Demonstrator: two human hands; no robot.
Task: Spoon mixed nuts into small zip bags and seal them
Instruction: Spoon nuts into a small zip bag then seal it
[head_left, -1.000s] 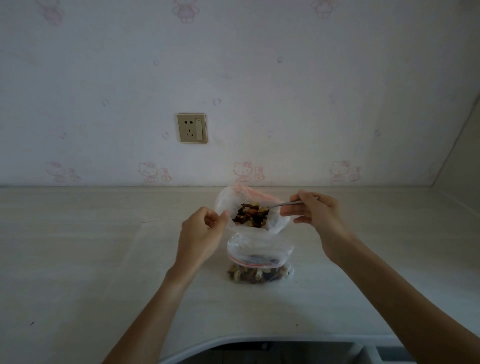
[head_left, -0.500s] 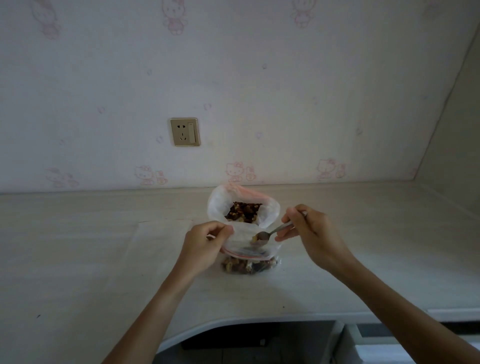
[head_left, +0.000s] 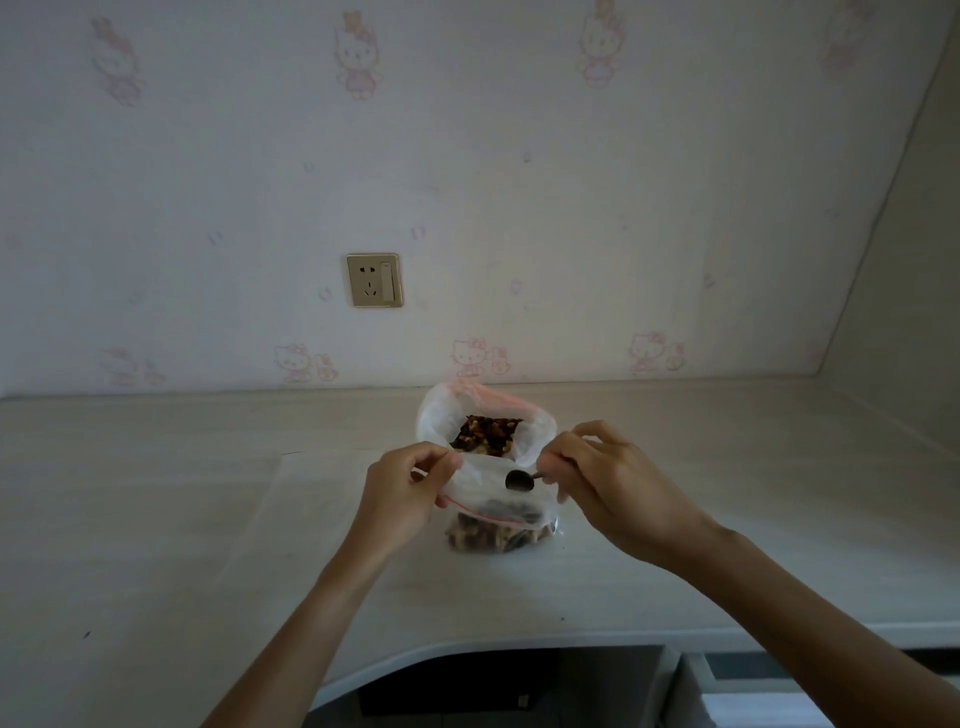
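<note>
**Two bags open, spoon sitting over the near one**

You're working at the centre of the frame, both hands (head_left: 402, 491) up at the small zip bag (head_left: 498, 525).

- Left hand: you're pinching the left side of the small zip bag's mouth between thumb and curled fingers, holding the rim up and open. Red zip line is showing along the near edge of the mouth.
- Right hand (head_left: 613, 488): fingers are curled round the spoon (head_left: 519, 479) handle, thumb side facing the bag. Most of the handle is hidden inside your grip; only the bowl and a short neck are sticking out to the left.
- Spoon bowl is hanging just above the small bag's mouth, tilted toward it. Looks dark; I can't tell whether anything is in it.
- Small zip bag is standing on the countertop (head_left: 182, 519), just below frame centre. Mixed nuts (head_left: 493, 538) are filling its lower part, visible through the clear plastic.
- Large bag (head_left: 441, 415) is standing directly behind it, touching or nearly so, a bit above centre. Its top is rolled open, with a pink-red strip along the far rim. Dark and tan nuts are showing inside.

Elsewhere in frame:
- Wall socket (head_left: 374, 280) is sitting left of centre, mid-height, on cartoon-cat wallpaper (head_left: 597, 182).
- Countertop front edge is curving inward at the bottom centre, dark space underneath. Drawer front (head_left: 769, 696) is showing at lower right.
</note>
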